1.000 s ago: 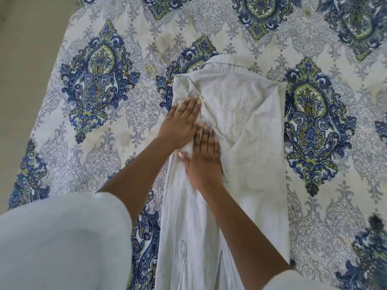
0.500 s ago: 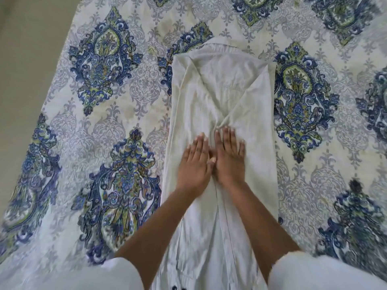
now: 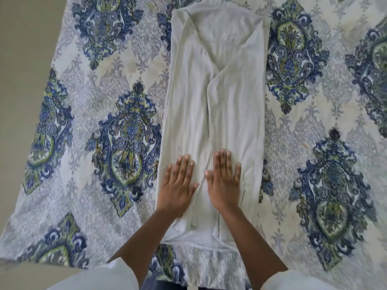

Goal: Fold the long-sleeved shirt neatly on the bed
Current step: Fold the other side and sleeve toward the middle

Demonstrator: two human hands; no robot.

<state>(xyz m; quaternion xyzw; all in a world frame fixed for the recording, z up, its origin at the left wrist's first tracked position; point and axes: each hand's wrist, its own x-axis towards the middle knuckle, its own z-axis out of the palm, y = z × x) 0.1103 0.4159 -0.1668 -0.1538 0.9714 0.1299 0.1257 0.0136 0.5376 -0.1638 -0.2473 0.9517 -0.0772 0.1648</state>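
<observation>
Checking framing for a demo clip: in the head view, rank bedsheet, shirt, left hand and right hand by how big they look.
1. Bedsheet, fills most of the frame.
2. Shirt, a long folded strip.
3. Left hand and right hand look alike, so no ranking.

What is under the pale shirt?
The pale grey-white folded long-sleeved shirt lies on the blue-and-green patterned bedsheet, which shows all around it. Both hands, left and right, press flat on top. The sheet directly beneath is covered.
</observation>
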